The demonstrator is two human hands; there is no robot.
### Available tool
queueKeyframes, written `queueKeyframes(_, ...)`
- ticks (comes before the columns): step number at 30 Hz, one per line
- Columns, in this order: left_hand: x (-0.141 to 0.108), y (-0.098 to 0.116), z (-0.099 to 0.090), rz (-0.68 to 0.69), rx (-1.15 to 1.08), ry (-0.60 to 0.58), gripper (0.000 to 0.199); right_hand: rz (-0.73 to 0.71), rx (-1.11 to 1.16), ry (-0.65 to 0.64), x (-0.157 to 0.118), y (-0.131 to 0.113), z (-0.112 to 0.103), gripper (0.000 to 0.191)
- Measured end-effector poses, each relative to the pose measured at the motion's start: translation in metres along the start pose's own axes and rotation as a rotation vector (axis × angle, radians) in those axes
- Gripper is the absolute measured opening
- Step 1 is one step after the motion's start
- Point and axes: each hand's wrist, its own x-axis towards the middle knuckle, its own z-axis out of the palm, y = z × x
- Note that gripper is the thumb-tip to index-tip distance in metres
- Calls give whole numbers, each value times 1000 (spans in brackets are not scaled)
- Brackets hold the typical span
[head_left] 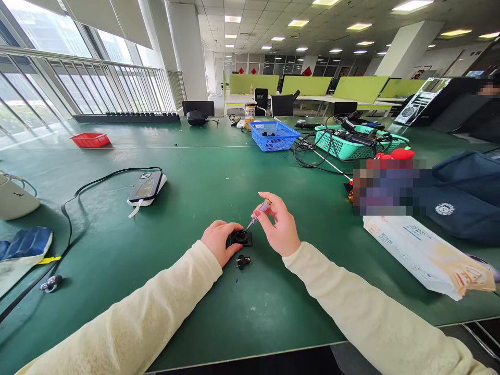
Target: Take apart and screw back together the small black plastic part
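On the green table, my left hand point(222, 242) grips the left side of a small black square part point(242, 238) between thumb and fingers. A screwdriver point(258, 214) with a clear handle is pinched in my right hand point(280, 225). Its shaft slants down to the left, and the tip meets the upper edge of the black part. Just below lies a smaller black piece point(242, 262) with metal bits, touched by neither hand. Finer details of the black part are too small to tell.
A phone point(146, 187) with a cable lies left. Farther back stand a red tray point(90, 140), a blue basket point(274, 136) and a green basket point(347, 148) with tangled cables. A white packet point(425, 255) and a dark blue bag point(469, 192) lie right.
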Motion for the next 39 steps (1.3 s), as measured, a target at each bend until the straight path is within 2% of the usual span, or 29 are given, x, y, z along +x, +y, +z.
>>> queueKeyframes(9,1,-2,1,22,26,5,37,35,34,36,4,8,0,35)
queueKeyframes(15,1,-3,2,19,35,-1,37,-67,149,158,4,4,-12,29)
queueKeyframes(18,1,-3,2,21,23,4,37,-132,167,108,0,0,-14,27)
queueKeyframes(23,0,-3,2,30,10,13,37,-263,157,-63,-9,-5,-7,28)
queueKeyframes(26,0,-4,2,46,13,18,37,-337,121,-122,-11,-7,-5,31)
queueKeyframes(30,0,-4,2,54,11,19,37,-391,62,-133,-11,-10,-6,34)
queueKeyframes(35,0,-4,2,54,21,14,36,-390,-16,-151,-9,-11,-6,34)
queueKeyframes(37,0,-4,2,57,25,16,36,-385,-44,-130,-8,-11,-6,34)
queueKeyframes(39,1,-4,2,55,28,16,37,-389,-39,-53,-8,-10,-7,33)
